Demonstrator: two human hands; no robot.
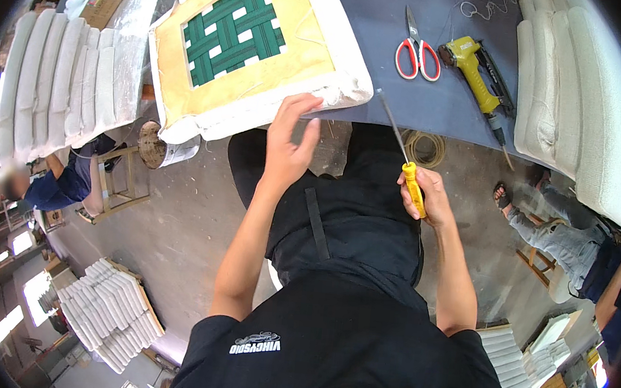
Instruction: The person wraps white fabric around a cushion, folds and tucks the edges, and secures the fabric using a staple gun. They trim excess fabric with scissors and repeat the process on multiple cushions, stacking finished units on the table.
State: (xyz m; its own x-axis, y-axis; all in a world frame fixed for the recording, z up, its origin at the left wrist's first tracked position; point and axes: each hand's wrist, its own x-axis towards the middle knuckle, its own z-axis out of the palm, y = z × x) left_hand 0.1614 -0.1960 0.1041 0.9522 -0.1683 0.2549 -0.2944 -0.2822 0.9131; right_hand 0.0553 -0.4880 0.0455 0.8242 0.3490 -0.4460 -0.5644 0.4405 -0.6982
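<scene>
A seat cushion (302, 34) lies underside up on the blue-grey table, its white fabric edge folded round a wooden frame with woven green straps in the middle opening. My left hand (292, 137) is at the cushion's near edge, fingers apart, with nothing in it; whether the fingertips touch the fabric I cannot tell. In my right hand (432, 196) is a screwdriver (413, 187) with a yellow handle, its thin metal shaft pointing up and left toward the cushion's near right corner. The tip is apart from the cushion.
Red-and-white scissors (417, 55) and a yellow staple gun (477, 75) lie on the table (385, 12). Padded pale panels (592, 100) stand on the right, others (61, 83) on the left. A coiled hose (425, 151) is on the floor. Two people sit nearby, one each side.
</scene>
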